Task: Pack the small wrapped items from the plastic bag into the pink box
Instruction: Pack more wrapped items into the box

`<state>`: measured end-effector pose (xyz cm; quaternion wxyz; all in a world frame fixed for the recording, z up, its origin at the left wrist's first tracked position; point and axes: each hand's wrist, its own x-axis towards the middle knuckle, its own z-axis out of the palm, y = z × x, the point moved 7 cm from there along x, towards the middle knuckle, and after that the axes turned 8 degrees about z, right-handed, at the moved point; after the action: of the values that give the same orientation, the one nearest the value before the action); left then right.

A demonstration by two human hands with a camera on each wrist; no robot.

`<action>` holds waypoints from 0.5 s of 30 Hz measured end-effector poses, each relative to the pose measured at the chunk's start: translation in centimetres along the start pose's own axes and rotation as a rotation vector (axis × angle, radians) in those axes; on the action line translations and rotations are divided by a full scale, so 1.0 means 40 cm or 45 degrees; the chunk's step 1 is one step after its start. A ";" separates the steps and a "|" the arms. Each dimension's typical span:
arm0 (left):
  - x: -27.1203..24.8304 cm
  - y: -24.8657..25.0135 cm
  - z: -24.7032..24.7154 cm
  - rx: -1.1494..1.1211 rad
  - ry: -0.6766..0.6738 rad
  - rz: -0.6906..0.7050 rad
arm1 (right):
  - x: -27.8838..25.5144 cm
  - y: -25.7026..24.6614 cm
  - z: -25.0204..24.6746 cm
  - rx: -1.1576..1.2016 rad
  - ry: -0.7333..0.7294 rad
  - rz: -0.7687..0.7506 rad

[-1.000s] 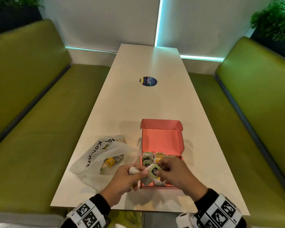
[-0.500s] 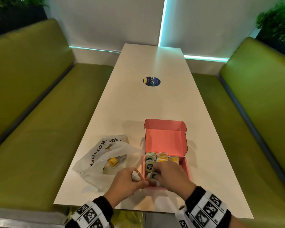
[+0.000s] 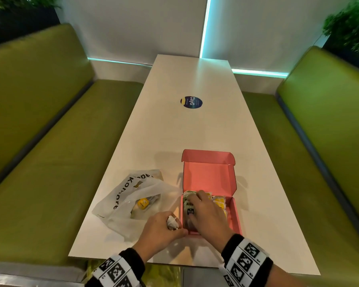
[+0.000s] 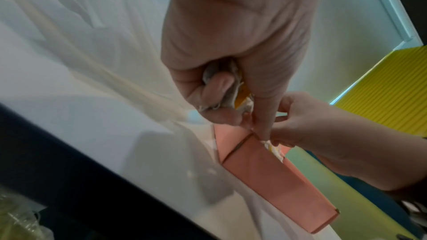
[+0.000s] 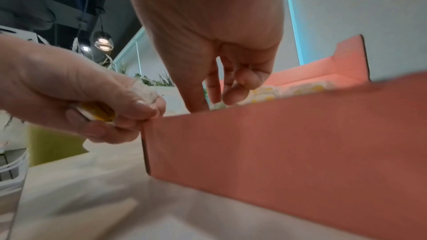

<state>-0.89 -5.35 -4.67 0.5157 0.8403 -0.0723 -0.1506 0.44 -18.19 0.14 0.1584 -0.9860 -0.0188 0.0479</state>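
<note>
The pink box (image 3: 235, 216) sits open on the white table (image 3: 195, 131), its lid standing up at the far side. Inside it, wrapped items lie in rows: yellow ones (image 3: 219, 200) toward the box's far right, a dark-labelled one (image 3: 190, 211) along its left wall. The right hand (image 3: 208, 214) reaches down into the box with fingers spread over the items on the left side; whether it pinches one cannot be told. The left hand (image 3: 162, 229) rests against the box's near-left corner, its fingers curled round a wrapped item (image 3: 172, 222) with a white twisted wrapper and a yellow part visible in the wrist views. Left of the box lies the plastic bag (image 3: 131, 199), translucent white with dark lettering, with a yellow item (image 3: 142, 203) showing through it. Beyond the box, a round dark sticker (image 3: 191, 102) marks the table.
</note>
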 end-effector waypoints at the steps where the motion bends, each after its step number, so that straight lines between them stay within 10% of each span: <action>1: -0.002 0.006 -0.002 -0.086 0.014 -0.011 | -0.003 0.002 -0.008 0.051 0.033 -0.013; 6: -0.009 0.033 0.011 -0.560 -0.137 -0.150 | -0.016 0.003 -0.045 0.740 -0.029 -0.127; 15: -0.017 0.080 0.018 -0.711 -0.328 -0.087 | -0.010 0.022 -0.029 0.809 -0.137 -0.035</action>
<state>-1.67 -7.22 -2.02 0.7079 0.6421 -0.0647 -0.2869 0.18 -19.39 0.99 0.4577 -0.8830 -0.0245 0.1013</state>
